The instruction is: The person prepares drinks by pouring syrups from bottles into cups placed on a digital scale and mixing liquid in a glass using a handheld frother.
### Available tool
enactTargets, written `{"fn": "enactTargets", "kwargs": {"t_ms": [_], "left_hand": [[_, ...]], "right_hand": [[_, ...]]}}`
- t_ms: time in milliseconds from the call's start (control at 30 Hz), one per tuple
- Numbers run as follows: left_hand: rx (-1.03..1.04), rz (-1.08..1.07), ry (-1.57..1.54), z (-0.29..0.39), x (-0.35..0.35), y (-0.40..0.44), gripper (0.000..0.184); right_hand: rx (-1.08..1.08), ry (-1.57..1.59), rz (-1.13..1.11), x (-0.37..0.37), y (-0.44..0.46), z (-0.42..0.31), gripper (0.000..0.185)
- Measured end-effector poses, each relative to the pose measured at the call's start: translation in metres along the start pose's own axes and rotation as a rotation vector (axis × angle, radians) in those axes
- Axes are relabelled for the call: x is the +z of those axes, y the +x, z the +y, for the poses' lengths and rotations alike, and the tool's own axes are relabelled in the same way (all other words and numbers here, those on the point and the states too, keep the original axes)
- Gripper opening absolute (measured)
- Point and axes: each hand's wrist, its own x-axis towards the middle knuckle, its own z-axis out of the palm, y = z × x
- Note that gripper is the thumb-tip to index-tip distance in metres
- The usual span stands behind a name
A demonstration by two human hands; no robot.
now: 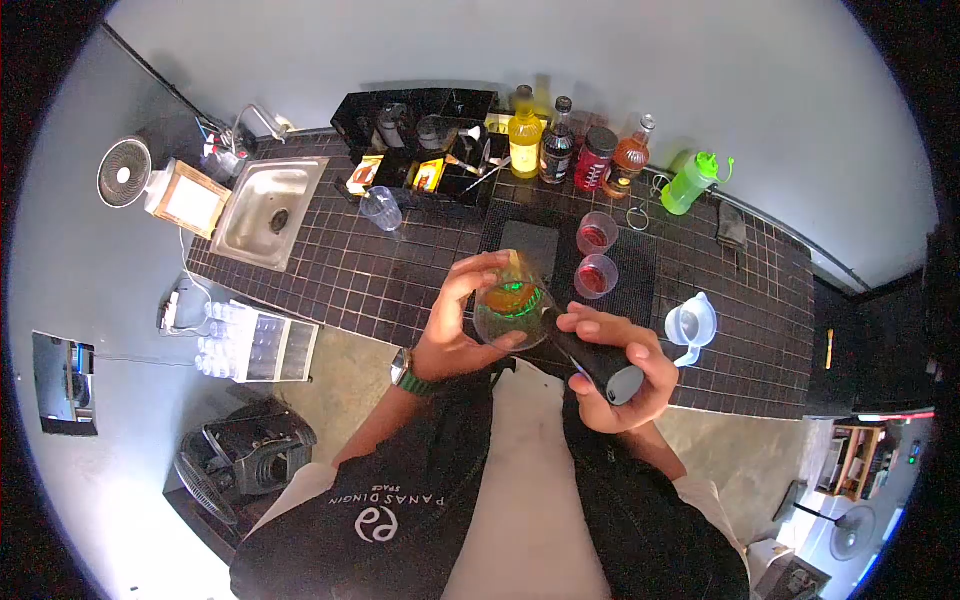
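My left hand (452, 325) is wrapped round a clear plastic cup (492, 325), tilted above the counter's front edge. Amber liquid and a bright green glow show inside the cup. My right hand (640, 365) grips a black cylindrical handheld device (592, 362) with a grey round end; its other end points at the cup's mouth. Whether the device reaches into the liquid, I cannot tell. Beyond my hands, two clear cups with red liquid, one farther back (597, 233) and one nearer (596, 277), stand on a black mat (632, 265).
A clear measuring jug (691, 322) stands right on the tiled counter (745, 375). Bottles, including a yellow one (524, 140) and a green squeeze bottle (688, 185), line the wall. Left are an empty cup (381, 208), a black organizer (455, 205) and a sink (250, 220).
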Motion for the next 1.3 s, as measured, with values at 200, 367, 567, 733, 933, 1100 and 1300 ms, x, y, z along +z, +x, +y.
{"fn": "enactTargets", "kwargs": {"t_ms": [200,367,567,733,933,1100,1300], "left_hand": [[0.018,0.112,0.036,-0.006,0.011,-0.002,0.082],[0.046,0.109,0.046,-0.007,0.011,-0.001,0.082],[0.050,0.110,0.039,-0.004,0.011,0.000,0.083],[0.040,0.061,0.092,-0.002,0.007,-0.001,0.086],[0.027,0.096,0.061,-0.001,0.008,-0.004,0.085],[0.028,0.128,0.022,-0.001,0.009,-0.008,0.084],[-0.071,0.071,0.063,0.010,-0.002,-0.007,0.086]], "right_hand": [[0.010,0.035,-0.045,-0.001,-0.001,0.000,0.070],[0.019,0.048,-0.082,0.003,0.000,0.000,0.071],[0.023,0.068,-0.063,0.006,-0.003,0.002,0.070],[0.024,0.076,-0.077,0.007,-0.003,0.002,0.069],[0.016,0.051,-0.076,0.009,-0.003,0.001,0.069],[0.011,0.047,-0.072,0.010,-0.005,-0.001,0.069],[0.046,0.089,-0.063,0.013,-0.009,-0.002,0.070]]}}
